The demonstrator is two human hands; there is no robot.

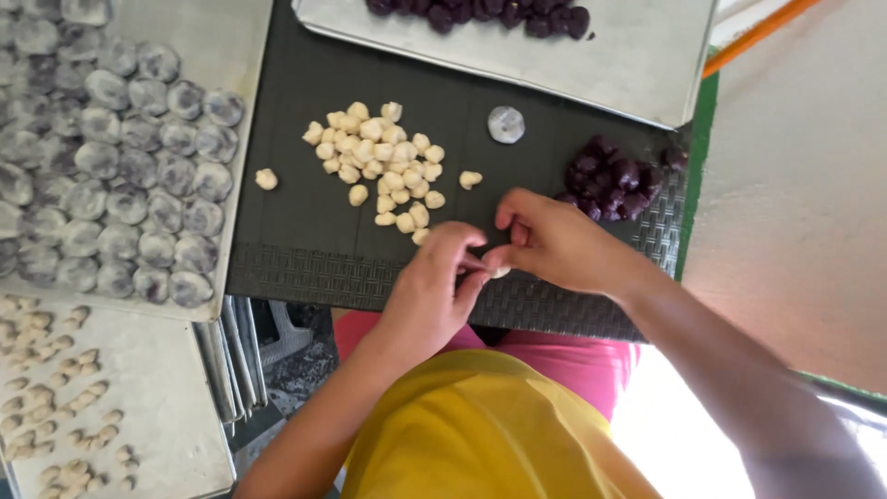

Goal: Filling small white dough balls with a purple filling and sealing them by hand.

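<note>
Head camera, looking straight down. What have the hands got?

— Left hand [430,282] and right hand [545,242] meet over the dark woven plastic mat [305,268], fingertips pressed together, pinching one small pale dough piece [500,272] between them.

— Which way does it lie?

— At three o'clock from the left palm, at eight o'clock from the right. Too small to judge a long axis. Both hands touch it; neither is nearer.

— And around them?

— Loose heap of cream dough nuggets [379,162] at eleven o'clock, near. Dark purple balls [612,176] at one o'clock. Flat grey disc [505,124] at twelve. Metal tray of floured grey-purple rounds [120,166] out at nine.
</note>
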